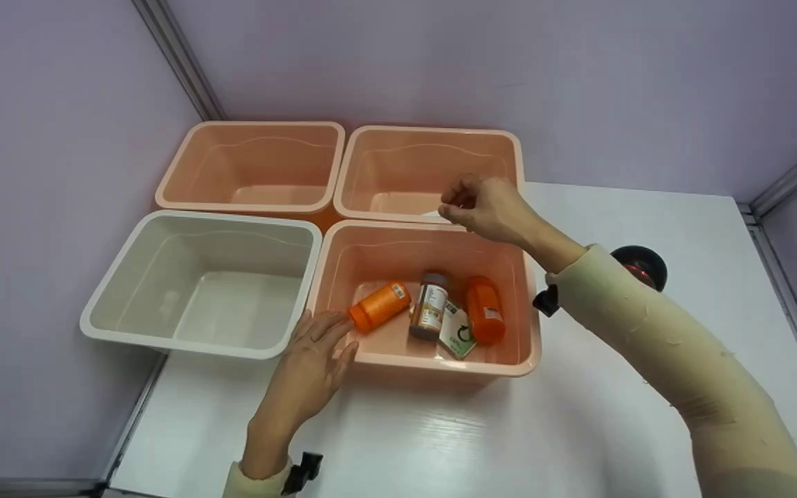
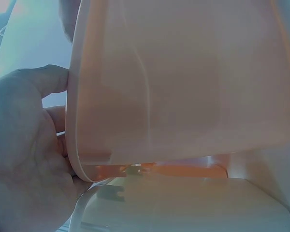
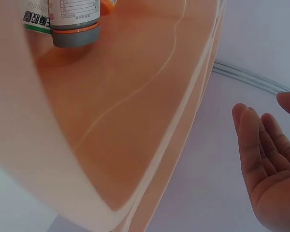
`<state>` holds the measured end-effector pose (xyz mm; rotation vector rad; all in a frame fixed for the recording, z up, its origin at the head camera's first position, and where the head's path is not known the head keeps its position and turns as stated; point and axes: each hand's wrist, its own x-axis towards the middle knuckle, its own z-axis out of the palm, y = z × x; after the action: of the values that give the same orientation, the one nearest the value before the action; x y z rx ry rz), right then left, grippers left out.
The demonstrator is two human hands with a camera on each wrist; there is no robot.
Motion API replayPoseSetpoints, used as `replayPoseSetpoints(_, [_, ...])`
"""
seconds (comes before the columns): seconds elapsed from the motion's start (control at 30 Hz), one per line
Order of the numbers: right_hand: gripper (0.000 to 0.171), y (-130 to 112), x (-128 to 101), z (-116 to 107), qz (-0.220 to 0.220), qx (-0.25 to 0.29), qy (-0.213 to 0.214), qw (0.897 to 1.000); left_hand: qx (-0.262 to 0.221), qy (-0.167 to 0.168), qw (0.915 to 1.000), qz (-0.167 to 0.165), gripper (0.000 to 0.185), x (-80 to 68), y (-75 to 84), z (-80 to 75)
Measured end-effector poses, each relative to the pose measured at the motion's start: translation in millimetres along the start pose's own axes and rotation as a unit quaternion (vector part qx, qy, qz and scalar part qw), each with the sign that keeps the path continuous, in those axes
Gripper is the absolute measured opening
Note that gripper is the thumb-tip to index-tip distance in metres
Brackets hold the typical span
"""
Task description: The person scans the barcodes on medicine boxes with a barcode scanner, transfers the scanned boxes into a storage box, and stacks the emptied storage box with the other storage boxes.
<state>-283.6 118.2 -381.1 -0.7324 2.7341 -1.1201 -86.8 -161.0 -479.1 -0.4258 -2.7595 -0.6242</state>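
From the head camera, four rectangular plastic bins stand in a two-by-two block at the table's far left corner: the near-right salmon-pink plastic bin (image 1: pixel 517 346) holds an orange pill bottle lying on its side (image 1: pixel 379 305), a brown bottle with a grey cap and white label (image 1: pixel 430 305), a second orange bottle lying flat (image 1: pixel 485 310) and a small green-and-white carton (image 1: pixel 457 332), all close together on its floor. At nine o'clock from it sits a white plastic bin (image 1: pixel 122 277); at twelve and eleven o'clock stand two more pink bins (image 1: pixel 429 135) (image 1: pixel 250 128). The left hand (image 1: pixel 312 366) rests with straight fingers on the near-left corner of the filled bin's rim. The right hand (image 1: pixel 485 206) hovers over the far rim, fingers loosely curled, holding nothing visible. The left wrist camera shows the palm (image 2: pixel 24 159) pressed against the pink wall (image 2: pixel 179 82). The right wrist camera shows the fingers (image 3: pixel 266 159) relaxed and spread, apart from the bin, the grey-capped bottle (image 3: pixel 75 21) at eleven o'clock
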Motion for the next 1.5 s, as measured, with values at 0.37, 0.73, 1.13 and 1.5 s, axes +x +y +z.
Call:
replayPoseSetpoints(0.37, [0.020,-8.3,1.1,26.5,-0.018,-0.047,-0.027,0.998,-0.001,0.001,1.0000,-0.002,0.035,1.3,0.0,0.6])
replayPoseSetpoints(0.73, [0.017,-14.2,6.1,45.3,-0.057,-0.067,-0.048,0.995,-0.008,-0.013,0.9997,-0.017,0.038,1.8,2.2,0.7])
replayPoseSetpoints(1.13, [0.024,-5.0,13.3,58.3,-0.012,-0.137,-0.079,0.987,0.007,0.024,0.9996,0.017,0.032,2.6,1.3,4.4])
replayPoseSetpoints(1.5, [0.023,4.2,17.8,66.9,0.022,-0.160,-0.110,0.981,-0.003,0.004,1.0000,-0.001,0.036,2.8,1.6,4.7])
